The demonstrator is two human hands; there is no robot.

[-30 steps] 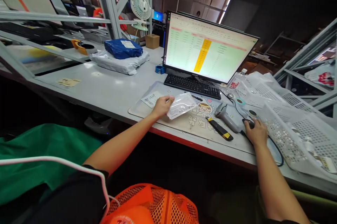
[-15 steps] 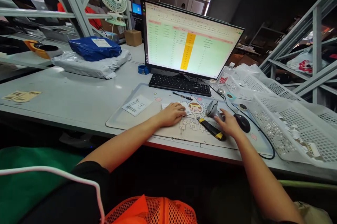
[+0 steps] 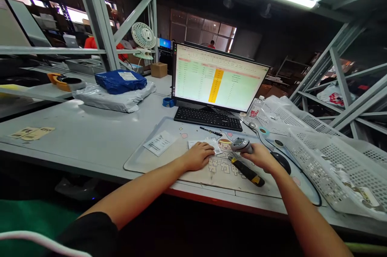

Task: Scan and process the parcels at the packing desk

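My right hand (image 3: 262, 158) is wrapped round the handle of a grey barcode scanner (image 3: 240, 144), its head pointing left above the desk mat (image 3: 142, 160). My left hand (image 3: 199, 155) lies with its fingers flat on a small white labelled packet (image 3: 216, 146), partly covering it. Between my hands and nearer the desk edge lies a black and yellow utility knife (image 3: 247, 171). A black mouse (image 3: 283, 162) sits just right of my right hand. To the left, another white packet with a printed label (image 3: 159, 143) rests on the mat.
A keyboard (image 3: 208, 119) and a monitor (image 3: 195, 75) showing a spreadsheet stand behind the mat, near a pen (image 3: 211, 131). White perforated baskets (image 3: 329, 164) line the right side. Blue (image 3: 116, 81) and grey (image 3: 105, 100) parcels are stacked at left. A cable curves along the right.
My right hand has closed round the scanner, which is now raised and turned leftward. My left hand stays on the packet. The camera view has tilted upward.
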